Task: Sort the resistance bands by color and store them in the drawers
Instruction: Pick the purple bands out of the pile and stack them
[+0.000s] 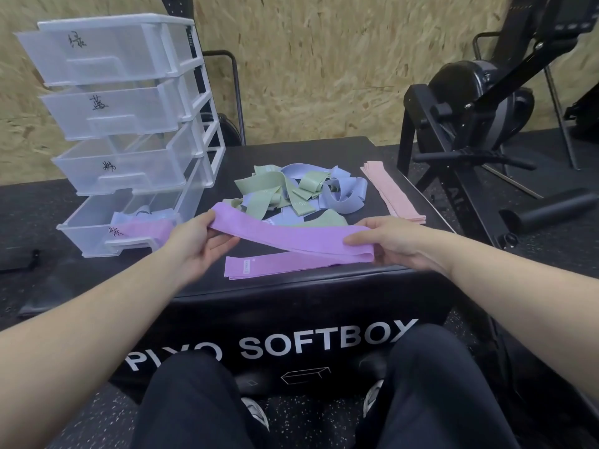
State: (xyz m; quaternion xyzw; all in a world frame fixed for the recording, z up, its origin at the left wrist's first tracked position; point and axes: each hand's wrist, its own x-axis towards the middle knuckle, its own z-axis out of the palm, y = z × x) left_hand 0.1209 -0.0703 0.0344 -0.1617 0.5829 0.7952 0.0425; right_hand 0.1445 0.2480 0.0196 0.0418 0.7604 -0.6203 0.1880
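I hold a purple resistance band [285,234] stretched flat between both hands, just above the black soft box [291,306]. My left hand [194,241] pinches its left end and my right hand [389,244] pinches its right end. A second purple band [278,264] lies flat on the box beneath it. Behind, a tangled pile of green bands [259,189] and blue bands [343,196] sits mid-box. Pink bands [392,192] lie stacked at the right edge. A clear four-drawer unit [129,124] stands at the left with all drawers pulled out; the bottom drawer [97,234] holds purple bands.
Black exercise machine [479,102] stands to the right of the box, with a black roller [551,209] on the floor beside it. A chipboard wall runs behind. My knees are close to the box's front face. Each drawer front carries a handwritten label.
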